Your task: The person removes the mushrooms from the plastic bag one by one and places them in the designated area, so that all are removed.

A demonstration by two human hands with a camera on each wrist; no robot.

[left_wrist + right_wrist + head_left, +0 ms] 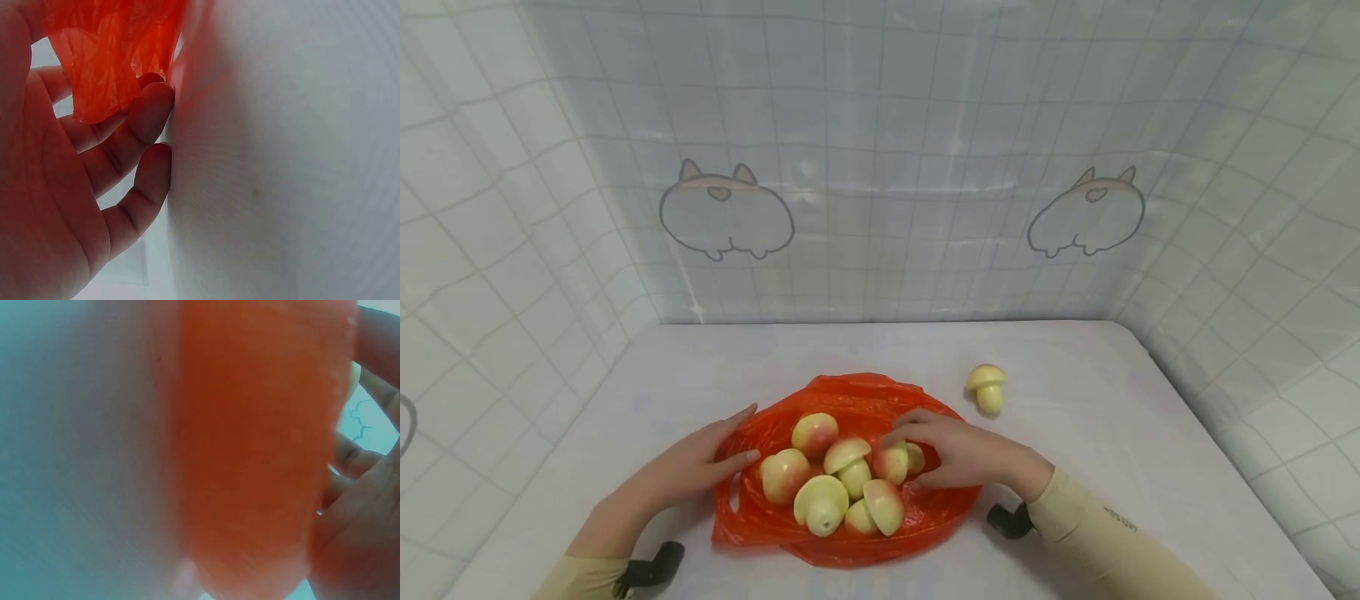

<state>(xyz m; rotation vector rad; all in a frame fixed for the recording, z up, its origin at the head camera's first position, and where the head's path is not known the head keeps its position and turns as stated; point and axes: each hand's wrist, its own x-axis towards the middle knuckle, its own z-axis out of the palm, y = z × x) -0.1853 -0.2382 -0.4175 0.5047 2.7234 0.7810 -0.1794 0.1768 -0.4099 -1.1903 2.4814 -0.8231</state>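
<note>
The right hand (951, 450) is pinching a red-and-yellow mushroom (891, 467) between fingers and thumb inside the red plastic bag (868, 390). The left hand (700, 460) is holding the bag's left edge. Five other mushrooms (822, 504) are lying inside; one pale mushroom (987, 383) is lying behind-right on the white table (1075, 400).

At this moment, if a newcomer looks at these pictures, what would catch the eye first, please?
Probably the bright red bag, low in the head view, with yellowish, pink-tinged mushroom shapes inside. Next come the left hand at the bag's left edge and the right hand at its right side. One lone mushroom shape lies apart on the table, beyond the right hand.
</note>
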